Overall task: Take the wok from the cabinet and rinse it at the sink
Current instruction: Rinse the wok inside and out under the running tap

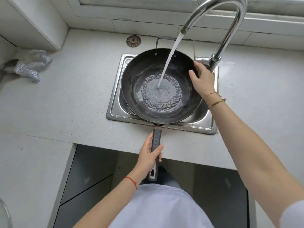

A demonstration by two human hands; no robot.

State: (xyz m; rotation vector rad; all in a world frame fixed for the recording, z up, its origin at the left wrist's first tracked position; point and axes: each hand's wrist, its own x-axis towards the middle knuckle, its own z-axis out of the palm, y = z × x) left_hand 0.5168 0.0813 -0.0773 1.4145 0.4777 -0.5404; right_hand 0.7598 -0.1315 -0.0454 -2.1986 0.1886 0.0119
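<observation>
A dark wok (136, 76) sits over the small steel sink (115, 111), covering most of the basin. Water runs from the curved chrome tap (230, 28) into the wok and pools at its bottom. My left hand (150, 155) grips the wok's long black handle (156, 137), which reaches over the counter's front edge. My right hand (201, 79) rests on the wok's right rim, fingers spread, just below the tap's lever (201, 59).
A loose sink strainer (133, 41) lies on the counter behind the sink. A crumpled silver scouring cloth (29, 65) lies at the left by the white wall unit. Below the counter, the dark cabinet (92, 175) stands open.
</observation>
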